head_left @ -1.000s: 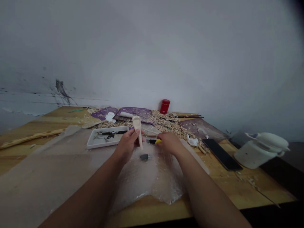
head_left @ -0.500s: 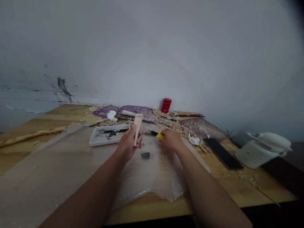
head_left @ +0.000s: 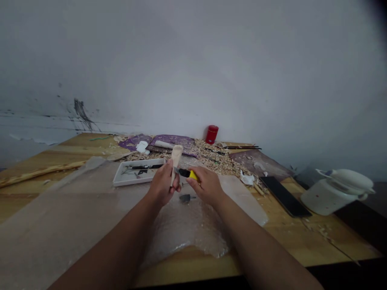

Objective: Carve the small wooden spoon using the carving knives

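Note:
In my left hand (head_left: 162,183) is a pale wooden spoon (head_left: 177,154), its bowl end pointing up and its handle between my fingers. My right hand (head_left: 207,186) is closed around a yellow and black knife (head_left: 190,174). The knife's front end meets the spoon's handle beside my left fingers; whether the blade touches the wood I cannot tell. Just below, a dark grey pointed piece on a thin shank (head_left: 185,198) lies on the bubble wrap (head_left: 121,225).
A white tray (head_left: 116,179) of small tools stands left of my hands. Wood shavings (head_left: 208,159), purple sheets and a red can (head_left: 211,134) lie toward the wall. To the right are a black phone (head_left: 284,196) and a white lidded pot (head_left: 323,195). A long stick (head_left: 39,174) lies far left.
My right hand has moved left with the knife, bringing its front end from apart to the spoon's handle. My left hand and the spoon have hardly moved.

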A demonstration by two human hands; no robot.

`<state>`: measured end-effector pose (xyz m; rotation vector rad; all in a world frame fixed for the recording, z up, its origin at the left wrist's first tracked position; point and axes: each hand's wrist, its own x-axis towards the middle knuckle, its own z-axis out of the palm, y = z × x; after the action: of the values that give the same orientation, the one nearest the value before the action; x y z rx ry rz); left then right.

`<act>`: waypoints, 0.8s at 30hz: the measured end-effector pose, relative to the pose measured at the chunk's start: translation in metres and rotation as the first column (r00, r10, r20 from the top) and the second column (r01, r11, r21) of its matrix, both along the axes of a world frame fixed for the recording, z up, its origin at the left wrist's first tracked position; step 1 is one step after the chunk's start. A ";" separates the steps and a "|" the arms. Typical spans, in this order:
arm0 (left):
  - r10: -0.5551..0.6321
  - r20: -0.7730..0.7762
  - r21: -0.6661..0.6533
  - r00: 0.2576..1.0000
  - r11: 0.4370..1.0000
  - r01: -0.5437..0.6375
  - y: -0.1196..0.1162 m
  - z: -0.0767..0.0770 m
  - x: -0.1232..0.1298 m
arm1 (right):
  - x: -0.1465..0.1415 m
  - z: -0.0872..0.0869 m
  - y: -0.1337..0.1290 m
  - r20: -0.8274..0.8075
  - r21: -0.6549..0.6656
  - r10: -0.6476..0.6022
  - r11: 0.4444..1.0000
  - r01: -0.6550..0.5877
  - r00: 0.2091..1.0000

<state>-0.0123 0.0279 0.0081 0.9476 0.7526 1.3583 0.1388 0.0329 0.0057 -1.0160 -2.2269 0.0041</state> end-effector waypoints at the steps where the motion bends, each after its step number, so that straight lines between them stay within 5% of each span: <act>1: 0.004 -0.007 -0.008 1.000 1.000 -0.004 0.000 0.000 0.000 | 0.000 0.001 0.000 0.028 -0.007 -0.015 1.000 0.015 0.999; 24: -0.087 0.073 -0.051 0.993 0.995 0.091 -0.008 0.009 0.003 | 0.000 -0.001 0.005 0.063 0.033 -0.117 0.993 0.115 0.991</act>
<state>-0.0089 0.0196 0.0170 0.8757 0.6819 1.2808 0.1387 0.0377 0.0042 -1.1435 -2.2157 -0.1138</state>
